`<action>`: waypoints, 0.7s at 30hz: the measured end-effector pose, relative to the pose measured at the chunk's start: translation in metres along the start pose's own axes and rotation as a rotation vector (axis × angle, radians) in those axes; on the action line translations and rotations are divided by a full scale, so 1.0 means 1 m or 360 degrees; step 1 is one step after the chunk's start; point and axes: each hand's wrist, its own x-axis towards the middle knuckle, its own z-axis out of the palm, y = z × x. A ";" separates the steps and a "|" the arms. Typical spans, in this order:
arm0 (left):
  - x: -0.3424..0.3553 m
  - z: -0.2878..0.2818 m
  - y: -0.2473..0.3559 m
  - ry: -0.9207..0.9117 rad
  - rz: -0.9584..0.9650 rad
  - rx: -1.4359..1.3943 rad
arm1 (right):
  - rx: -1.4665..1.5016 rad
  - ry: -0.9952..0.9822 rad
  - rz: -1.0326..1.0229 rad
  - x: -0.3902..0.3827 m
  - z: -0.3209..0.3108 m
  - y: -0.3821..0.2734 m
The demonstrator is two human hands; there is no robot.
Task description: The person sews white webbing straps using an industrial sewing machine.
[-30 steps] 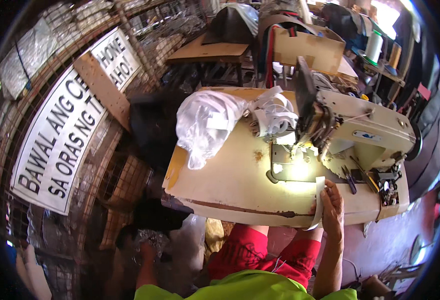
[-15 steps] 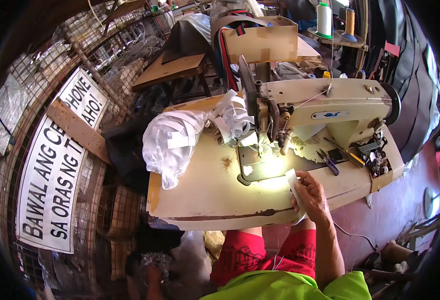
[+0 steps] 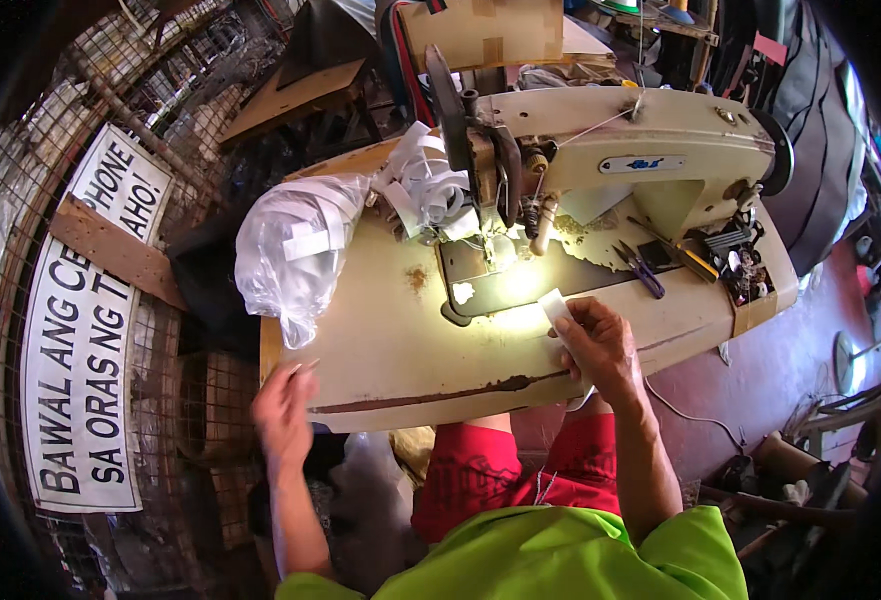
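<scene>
White strip [image 3: 554,308] juts forward from right hand [image 3: 602,348] pinching it; left hand [image 3: 284,412]: grip unclear.

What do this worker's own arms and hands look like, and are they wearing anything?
The left hand and right hand are ordinary human hands, with no gloves visible. Both forearms are uncovered, meeting bright lime-green fabric sleeves. No cables show on them.

Passable tabletop [image 3: 375,315] lies between obstructing bag [image 3: 295,250] and sewing machine [image 3: 685,125].
</scene>
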 end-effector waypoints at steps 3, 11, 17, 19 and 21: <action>0.056 0.083 0.031 -0.0732 0.0169 -0.0032 | -0.0153 -0.0037 -0.0038 0.003 -0.002 0.004; 0.123 0.195 0.018 -0.1241 -0.0216 -0.0093 | -0.1801 0.0312 -0.1115 0.038 0.011 -0.031; 0.124 0.200 -0.006 -0.1200 -0.0129 -0.0561 | -0.1133 0.0150 -0.0692 0.065 0.024 0.002; 0.123 0.198 -0.005 -0.1184 -0.0166 -0.0586 | -0.0822 0.0190 -0.0447 0.066 0.032 0.007; 0.123 0.197 -0.003 -0.1178 -0.0196 -0.0615 | -0.1024 0.0257 -0.0470 0.069 0.036 0.016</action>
